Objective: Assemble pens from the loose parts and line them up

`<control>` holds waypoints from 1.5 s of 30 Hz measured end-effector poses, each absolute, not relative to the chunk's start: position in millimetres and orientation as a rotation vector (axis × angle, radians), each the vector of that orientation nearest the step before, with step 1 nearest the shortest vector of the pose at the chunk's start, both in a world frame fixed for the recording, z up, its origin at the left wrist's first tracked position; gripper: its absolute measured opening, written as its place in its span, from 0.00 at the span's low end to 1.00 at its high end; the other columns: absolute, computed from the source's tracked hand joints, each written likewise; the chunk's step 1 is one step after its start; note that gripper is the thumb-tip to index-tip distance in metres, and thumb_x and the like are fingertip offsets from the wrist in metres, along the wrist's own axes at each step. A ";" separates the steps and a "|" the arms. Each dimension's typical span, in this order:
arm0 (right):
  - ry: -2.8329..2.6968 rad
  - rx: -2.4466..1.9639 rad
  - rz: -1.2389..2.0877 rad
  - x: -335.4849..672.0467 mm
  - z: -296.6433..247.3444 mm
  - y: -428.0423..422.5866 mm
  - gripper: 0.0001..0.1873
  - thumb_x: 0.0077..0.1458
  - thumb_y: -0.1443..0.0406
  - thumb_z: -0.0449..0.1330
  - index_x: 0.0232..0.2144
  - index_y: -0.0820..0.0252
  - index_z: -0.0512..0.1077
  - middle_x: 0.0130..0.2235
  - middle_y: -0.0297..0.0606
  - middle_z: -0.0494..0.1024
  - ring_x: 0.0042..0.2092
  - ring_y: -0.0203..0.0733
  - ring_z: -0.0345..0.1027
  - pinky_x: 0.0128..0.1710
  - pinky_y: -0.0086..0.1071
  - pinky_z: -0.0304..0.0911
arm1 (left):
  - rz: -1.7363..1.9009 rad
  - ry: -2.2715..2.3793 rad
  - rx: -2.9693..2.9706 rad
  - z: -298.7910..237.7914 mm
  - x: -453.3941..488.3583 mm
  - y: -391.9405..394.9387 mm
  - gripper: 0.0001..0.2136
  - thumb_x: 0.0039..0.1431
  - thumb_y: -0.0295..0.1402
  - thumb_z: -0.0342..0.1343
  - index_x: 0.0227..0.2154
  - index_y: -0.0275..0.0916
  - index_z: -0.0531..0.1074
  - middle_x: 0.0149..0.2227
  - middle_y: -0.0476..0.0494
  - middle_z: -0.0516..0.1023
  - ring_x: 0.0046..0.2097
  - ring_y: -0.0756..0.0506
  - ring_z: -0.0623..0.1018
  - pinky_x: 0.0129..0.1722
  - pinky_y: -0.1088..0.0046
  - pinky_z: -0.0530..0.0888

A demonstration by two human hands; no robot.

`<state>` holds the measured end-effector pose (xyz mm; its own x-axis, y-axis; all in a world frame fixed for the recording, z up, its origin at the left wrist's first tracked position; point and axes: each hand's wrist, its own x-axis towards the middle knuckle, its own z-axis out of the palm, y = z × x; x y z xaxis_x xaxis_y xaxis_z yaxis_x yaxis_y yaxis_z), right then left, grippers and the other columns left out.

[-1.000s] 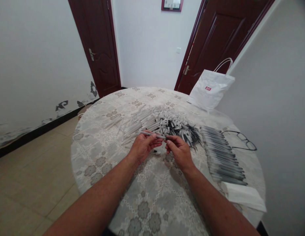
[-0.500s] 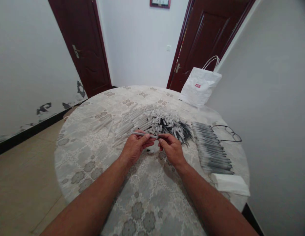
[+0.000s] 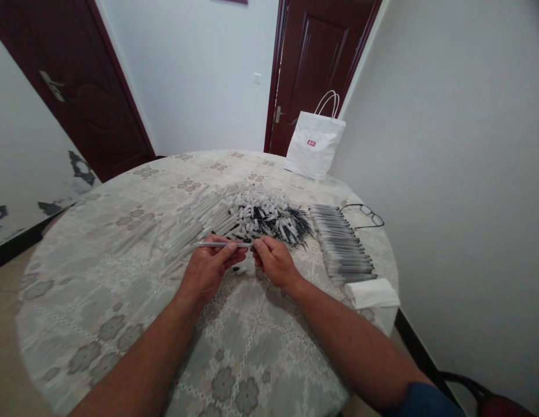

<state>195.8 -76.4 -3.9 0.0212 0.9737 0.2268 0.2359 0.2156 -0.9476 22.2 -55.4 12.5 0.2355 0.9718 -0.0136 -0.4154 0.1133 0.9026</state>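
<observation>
My left hand (image 3: 208, 267) is closed around a thin pale pen barrel (image 3: 215, 244) held level just above the table. My right hand (image 3: 273, 262) pinches at the barrel's right end, fingers pressed together; what it holds there is too small to name. Both hands hover over the round table with a floral lace cloth (image 3: 121, 278). Just beyond them lies a heap of white pen barrels (image 3: 195, 223) mixed with black and white small parts (image 3: 269, 217). To the right, a neat row of finished pens (image 3: 343, 246) lies side by side.
A white paper bag (image 3: 315, 145) stands at the table's far edge. Black-rimmed glasses (image 3: 369, 214) lie beside the pen row, a folded white tissue (image 3: 371, 292) at its near end. Dark doors (image 3: 321, 63) stand behind. A chair (image 3: 491, 394) shows at the lower right.
The camera has swung to the right and down, so everything has slid left in view. Both hands keep the same hold on the pen barrel between them.
</observation>
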 end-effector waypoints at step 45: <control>-1.659 -1.200 0.588 197.3 -2.2 -80.9 0.08 0.65 0.59 0.53 0.40 0.56 0.68 0.29 0.30 0.71 0.32 0.37 0.65 0.33 0.29 0.58 | 1.132 0.768 0.913 9.9 18.0 -50.6 0.13 0.52 0.36 0.68 0.33 0.36 0.70 0.37 0.41 0.82 0.40 0.44 0.82 0.47 0.62 0.77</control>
